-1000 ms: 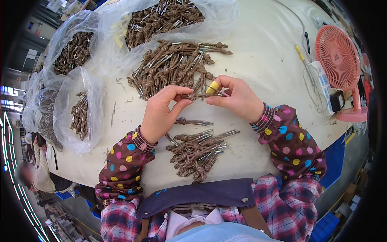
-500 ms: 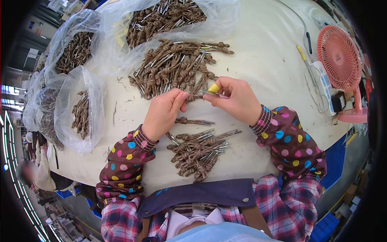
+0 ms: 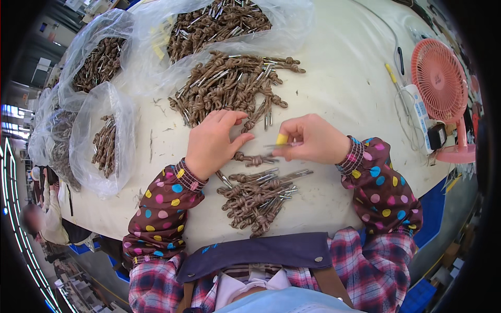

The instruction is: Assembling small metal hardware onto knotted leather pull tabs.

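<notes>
My left hand (image 3: 213,143) is open, thumb and fingers apart, beside a knotted brown shoelace bundle (image 3: 254,159) with metal tips. Nothing shows between its fingers. My right hand (image 3: 317,140) is closed around a small, thin metal tool (image 3: 282,139) with a yellow band; motion blur hides its exact kind. Its thin end points left, just above the lace bundle. Nearer to me lies a small heap of knotted laces (image 3: 253,201), their metal tips mostly to the right. Beyond my hands is a larger pile of knotted laces (image 3: 224,88).
Clear plastic bags (image 3: 99,180) of laces stand along the left, with another large bag (image 3: 292,26) at the back. On the right are a pink fan (image 3: 437,73), a white power strip (image 3: 419,112) and a yellow-handled tool (image 3: 390,70). Another person (image 3: 52,219) is at far left.
My left hand has opened its pinch. My right hand has moved right and toward me with the tool. A lace bundle now lies uncovered at the near edge of the large pile.
</notes>
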